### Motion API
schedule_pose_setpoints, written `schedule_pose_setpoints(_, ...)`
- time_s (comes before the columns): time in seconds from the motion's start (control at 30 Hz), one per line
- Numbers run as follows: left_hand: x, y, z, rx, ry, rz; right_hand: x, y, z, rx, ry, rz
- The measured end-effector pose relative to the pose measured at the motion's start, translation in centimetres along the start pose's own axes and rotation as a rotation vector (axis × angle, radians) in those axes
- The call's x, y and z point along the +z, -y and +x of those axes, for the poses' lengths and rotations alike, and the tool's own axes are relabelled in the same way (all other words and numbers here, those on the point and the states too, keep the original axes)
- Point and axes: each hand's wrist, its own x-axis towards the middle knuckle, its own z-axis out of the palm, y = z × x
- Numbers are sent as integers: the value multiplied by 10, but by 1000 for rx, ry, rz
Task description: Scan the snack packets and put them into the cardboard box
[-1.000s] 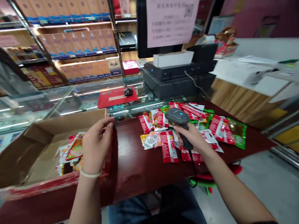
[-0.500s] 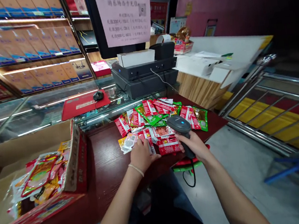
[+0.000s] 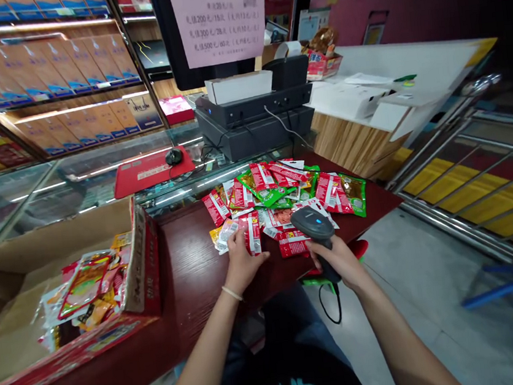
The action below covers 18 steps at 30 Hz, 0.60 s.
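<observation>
My right hand (image 3: 338, 260) is wrapped around the handle of a dark grey barcode scanner (image 3: 312, 222), whose head has a small blue light and points away over the packets. A black cable hangs from its grip. With fingers and thumb, my left hand (image 3: 242, 261) holds the near left edge of a red snack packet (image 3: 251, 227) lying on the table. Beside its fingertips are small white-and-yellow packets (image 3: 225, 234). Just left of the scanner lies another red packet (image 3: 293, 245). Behind both hands spreads a pile of red and green snack packets (image 3: 267, 185).
An open cardboard box (image 3: 146, 260) with mixed packets stands at the left of the dark red table (image 3: 187, 280). Behind are a glass counter, a mouse (image 3: 173, 157) on a red mat, and a monitor (image 3: 167, 54) bearing a pink notice. Metal railing (image 3: 462, 206) runs at right.
The view has shifted a little. The scanner has drawn back slightly toward me, away from the pile. My left hand stays at the same red packet.
</observation>
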Motion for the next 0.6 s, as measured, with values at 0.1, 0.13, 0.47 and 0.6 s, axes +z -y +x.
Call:
schedule_pose_setpoints(0.1,-9,2,5,-124,-2,-265,4,2,-2,15,-4,17)
schedule_pose_setpoints(0.13,-11,2,6,-159,-20,-341,6,1,-2,18,-7,24)
schedule_pose_setpoints(0.47,-32,-13,8,-347,50,-1207,20,-3,-10,-25,26,4)
schedule_pose_setpoints(0.6,-41,-12,14,-305,-60,-1343,23,1,-3,-71,64,-23)
